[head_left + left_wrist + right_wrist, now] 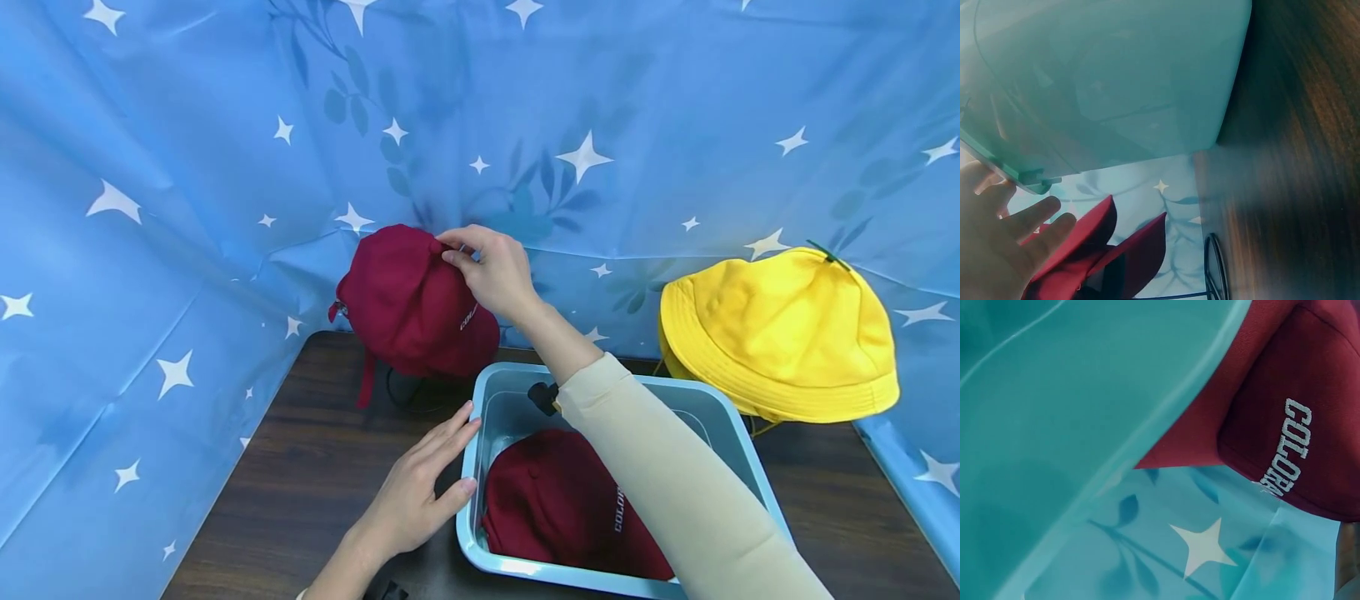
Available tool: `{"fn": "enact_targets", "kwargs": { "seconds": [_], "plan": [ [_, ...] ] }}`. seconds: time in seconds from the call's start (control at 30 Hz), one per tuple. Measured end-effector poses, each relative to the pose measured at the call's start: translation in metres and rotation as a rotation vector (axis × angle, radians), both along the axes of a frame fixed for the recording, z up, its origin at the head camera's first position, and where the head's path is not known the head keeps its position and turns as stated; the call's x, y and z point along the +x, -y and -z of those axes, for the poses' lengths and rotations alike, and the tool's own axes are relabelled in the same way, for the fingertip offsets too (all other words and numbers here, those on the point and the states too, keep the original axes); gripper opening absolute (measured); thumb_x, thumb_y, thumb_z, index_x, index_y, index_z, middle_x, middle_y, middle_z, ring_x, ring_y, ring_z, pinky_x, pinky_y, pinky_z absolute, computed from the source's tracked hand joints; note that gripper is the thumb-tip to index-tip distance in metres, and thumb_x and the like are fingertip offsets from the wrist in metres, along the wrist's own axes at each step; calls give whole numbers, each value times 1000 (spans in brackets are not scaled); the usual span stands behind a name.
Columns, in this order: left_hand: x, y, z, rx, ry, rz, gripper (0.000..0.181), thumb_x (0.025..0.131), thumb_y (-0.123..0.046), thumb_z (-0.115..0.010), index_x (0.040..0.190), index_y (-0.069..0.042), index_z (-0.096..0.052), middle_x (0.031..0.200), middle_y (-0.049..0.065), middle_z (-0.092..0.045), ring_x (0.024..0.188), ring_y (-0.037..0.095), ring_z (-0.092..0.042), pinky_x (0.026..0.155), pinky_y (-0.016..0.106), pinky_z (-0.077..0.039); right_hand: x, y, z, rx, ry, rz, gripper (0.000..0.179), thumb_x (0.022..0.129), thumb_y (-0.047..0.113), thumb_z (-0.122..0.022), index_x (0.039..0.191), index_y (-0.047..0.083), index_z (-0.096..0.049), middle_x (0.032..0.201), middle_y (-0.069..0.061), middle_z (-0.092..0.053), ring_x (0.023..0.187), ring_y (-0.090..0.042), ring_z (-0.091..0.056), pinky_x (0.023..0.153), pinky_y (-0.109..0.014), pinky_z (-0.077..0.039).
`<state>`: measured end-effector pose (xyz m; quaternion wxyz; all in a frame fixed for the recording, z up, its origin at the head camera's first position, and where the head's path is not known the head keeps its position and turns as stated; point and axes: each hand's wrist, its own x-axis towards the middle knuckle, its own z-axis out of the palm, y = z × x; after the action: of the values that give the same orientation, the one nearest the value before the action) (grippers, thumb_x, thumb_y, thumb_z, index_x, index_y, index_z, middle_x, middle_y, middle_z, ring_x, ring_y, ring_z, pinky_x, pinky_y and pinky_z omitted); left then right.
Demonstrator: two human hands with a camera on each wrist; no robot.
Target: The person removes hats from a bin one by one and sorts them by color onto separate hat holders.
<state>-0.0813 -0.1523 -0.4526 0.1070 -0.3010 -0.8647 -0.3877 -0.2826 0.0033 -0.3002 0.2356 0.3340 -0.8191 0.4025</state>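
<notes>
"The maroon cap (408,300): where was it found?"

"Beyond the far left corner of the blue bin (468,517), above the tabletop (262,500). A black wire loop (1207,269) showed below the cap; whether it bore any weight, I could not tell."

"Condition of the right hand (495,262)?"

"It reached across the bin. Its fingers pinched the cap at the top of the crown. A pale sleeve (660,475) covered the forearm."

"And the left hand (408,500)?"

"At the left side of the bin, fingers extended and grasping nothing, tips against the rim."

"Contents of the bin?"

"A second maroon cap (547,500) lay inside, with white lettering. The sleeve hid part of it from the head view."

"Other items noted?"

"A yellow hat (780,333) stood past the bin's far right corner, brim low, a green stem on its crown. A blue curtain (225,125) with white stars hung behind the bin."
</notes>
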Motion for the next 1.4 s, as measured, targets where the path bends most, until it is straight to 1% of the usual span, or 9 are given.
{"fn": "enact_targets", "kwargs": {
  "seconds": [0.13,0.3,0.47,0.57,0.77,0.9,0.97,1.13,1.4],
  "plan": [
    [-1,0,-1,1,-2,6,61,104,-28,-59,161,-13,-43,171,1,-31,150,25,-42,110,59,-46,0,2,3,21,5,-2,23,96,9,-75,119,8,-80,103,-8,-76,92,-23,-69,78,-37,-55],
    [-1,-1,-2,6,2,7,61,104,-28,-59,161,-13,-43,171,1,-31,150,25,-41,110,59,-45,-2,6,8,76,23,8,23,97,11,-75,120,9,-80,109,-7,-77,96,-23,-71,82,-38,-57],
    [-1,0,-2,-1,8,6,61,104,-28,-59,161,-14,-42,171,0,-30,151,25,-41,110,60,-45,-2,8,11,121,66,42,25,98,13,-75,122,11,-79,111,-5,-78,96,-22,-71,80,-38,-56],
    [-1,1,-2,-6,6,0,61,104,-27,-59,161,-14,-42,171,0,-31,150,25,-41,110,60,-45,-2,10,12,147,90,48,25,99,14,-74,123,12,-79,111,-4,-77,96,-21,-71,79,-38,-56],
    [0,1,-2,-5,16,-5,61,104,-28,-59,162,-15,-42,170,0,-31,150,25,-41,110,60,-45,-1,13,14,186,144,37,27,99,16,-74,125,15,-79,118,-4,-77,99,-21,-71,77,-35,-57],
    [0,1,-1,-6,10,-4,61,104,-28,-59,161,-15,-43,170,0,-31,150,25,-41,110,60,-45,0,13,17,206,149,17,26,98,16,-75,123,14,-80,119,-5,-77,102,-21,-72,80,-33,-59],
    [0,0,-2,-6,8,-1,61,104,-28,-59,161,-15,-43,170,0,-31,150,25,-41,111,60,-45,0,13,17,215,149,6,25,97,16,-76,122,13,-80,119,-6,-77,104,-21,-72,85,-33,-59],
    [-1,-1,-2,-7,0,3,60,104,-28,-59,161,-14,-43,170,0,-32,150,25,-42,111,59,-45,2,8,13,244,166,-11,24,98,17,-76,121,12,-81,118,-5,-77,106,-21,-71,89,-35,-58],
    [-1,0,-1,-12,0,-1,61,104,-27,-60,161,-13,-43,170,1,-32,150,25,-42,111,59,-45,12,-7,-2,271,181,17,26,98,22,-76,123,14,-79,118,-2,-76,99,-18,-71,88,-39,-57]
  ]
}}
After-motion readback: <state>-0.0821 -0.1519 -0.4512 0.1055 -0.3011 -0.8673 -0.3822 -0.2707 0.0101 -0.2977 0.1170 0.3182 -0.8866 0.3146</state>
